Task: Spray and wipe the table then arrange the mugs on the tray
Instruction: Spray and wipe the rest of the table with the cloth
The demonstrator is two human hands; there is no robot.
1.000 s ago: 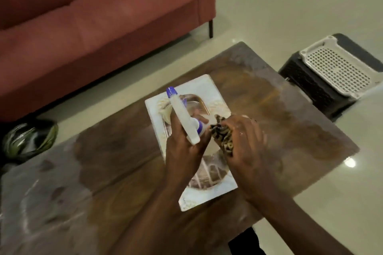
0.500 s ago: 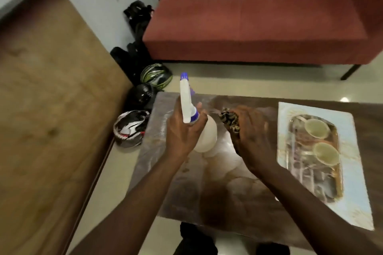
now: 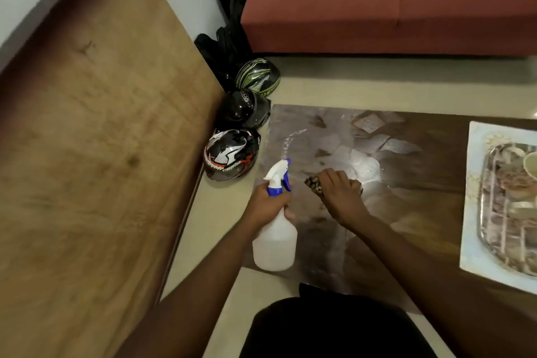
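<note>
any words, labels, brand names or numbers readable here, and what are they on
None can be read.
Middle black helmet: a small red-and-white badge on its crown, too blurred to read.
Green-striped helmet and white-patterned helmet: graphics only, no clear letters.
Spray bottle in the left hand: plain, no label in view.
Cloth under the right hand: pattern only.

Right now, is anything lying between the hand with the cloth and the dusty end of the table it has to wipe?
Nothing visible. The right hand presses the cloth on the table, whose dusty end is bare. The spray bottle is in the left hand beside it; the tray sits far right.
</note>
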